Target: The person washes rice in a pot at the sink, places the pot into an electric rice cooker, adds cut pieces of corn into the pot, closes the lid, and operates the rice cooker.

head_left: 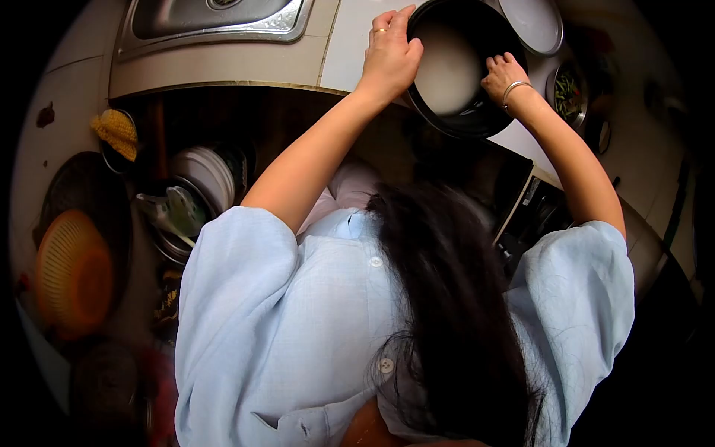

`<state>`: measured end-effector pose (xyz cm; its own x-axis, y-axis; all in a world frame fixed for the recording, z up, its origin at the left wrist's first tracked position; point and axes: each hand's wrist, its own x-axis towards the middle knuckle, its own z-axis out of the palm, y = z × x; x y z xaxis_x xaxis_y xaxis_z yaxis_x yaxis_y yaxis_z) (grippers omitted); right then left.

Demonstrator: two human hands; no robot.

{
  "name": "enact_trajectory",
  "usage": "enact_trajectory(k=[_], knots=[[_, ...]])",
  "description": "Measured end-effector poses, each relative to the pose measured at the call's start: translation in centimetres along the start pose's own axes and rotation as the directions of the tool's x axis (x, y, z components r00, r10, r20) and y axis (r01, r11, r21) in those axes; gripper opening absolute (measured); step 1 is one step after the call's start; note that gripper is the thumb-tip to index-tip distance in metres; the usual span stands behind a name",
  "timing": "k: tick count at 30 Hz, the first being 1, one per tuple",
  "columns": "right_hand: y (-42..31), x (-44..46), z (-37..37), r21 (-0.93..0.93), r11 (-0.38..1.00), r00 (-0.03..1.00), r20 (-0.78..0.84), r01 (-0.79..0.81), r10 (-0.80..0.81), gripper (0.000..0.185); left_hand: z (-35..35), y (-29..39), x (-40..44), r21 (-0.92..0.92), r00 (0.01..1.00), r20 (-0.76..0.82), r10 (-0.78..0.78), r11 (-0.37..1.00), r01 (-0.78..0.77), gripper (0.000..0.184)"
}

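Observation:
A black cooking pot [477,123] sits tilted at the counter's front edge, with cloudy whitish liquid [447,71] inside. My left hand [391,56] grips the pot's left rim, its thumb bent toward the opening and a ring on one finger. On the opposite side, my right hand [506,78] reaches over the rim with its fingers curled together inside the pot, above the liquid's right edge. Whatever those fingers hold, if anything, is hidden. A bracelet [514,91] circles the right wrist.
A steel sink [279,22] is set in the counter at upper left. Right of the pot lie a whitish lid or plate [538,26] and a bowl of green vegetables [567,93]. Stacked dishes [205,175] and an orange basket [74,272] stand low on the left.

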<state>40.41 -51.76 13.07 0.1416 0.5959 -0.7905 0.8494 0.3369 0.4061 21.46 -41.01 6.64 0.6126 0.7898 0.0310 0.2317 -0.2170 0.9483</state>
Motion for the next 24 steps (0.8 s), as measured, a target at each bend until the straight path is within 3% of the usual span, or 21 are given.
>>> enact_trajectory(k=[4,10,13,17,21,22,24], knots=[[0.1,0.4,0.7,0.029,0.994,0.990,0.088,0.105,-0.108,0.022,0.3,-0.1,-0.1,0.003,0.999,0.018,-0.047,0.999,0.047,0.056],[-0.1,0.7,0.6,0.001,0.999,0.997,0.066,0.047,-0.047,0.024,-0.5,0.6,-0.1,-0.032,0.994,0.060,-0.090,0.995,0.092,0.057],[-0.8,0.0,0.6,0.177,0.978,0.988,0.090,0.109,-0.126,0.024,0.3,-0.3,-0.2,-0.007,0.995,0.040,-0.092,0.996,0.092,0.058],[-0.3,0.3,0.6,0.002,0.999,0.997,0.067,0.045,-0.045,0.025,1.0,-1.5,-0.1,0.055,0.999,0.002,-0.041,0.998,0.041,0.055],[-1.0,-0.3,0.2,0.277,0.948,0.982,0.053,0.159,-0.180,0.023,0.0,0.7,-0.1,-0.003,0.995,-0.031,-0.091,0.996,0.091,0.052],[-1.1,-0.1,0.2,0.244,0.966,0.996,-0.045,0.088,-0.079,0.026,-0.1,0.9,-0.1,-0.020,0.996,-0.025,-0.084,0.996,0.083,0.052],[-0.8,0.9,0.8,0.610,0.786,0.981,-0.190,0.094,0.029,0.029,-0.3,0.8,0.0,-0.055,0.998,-0.015,-0.065,0.996,0.064,0.050]])
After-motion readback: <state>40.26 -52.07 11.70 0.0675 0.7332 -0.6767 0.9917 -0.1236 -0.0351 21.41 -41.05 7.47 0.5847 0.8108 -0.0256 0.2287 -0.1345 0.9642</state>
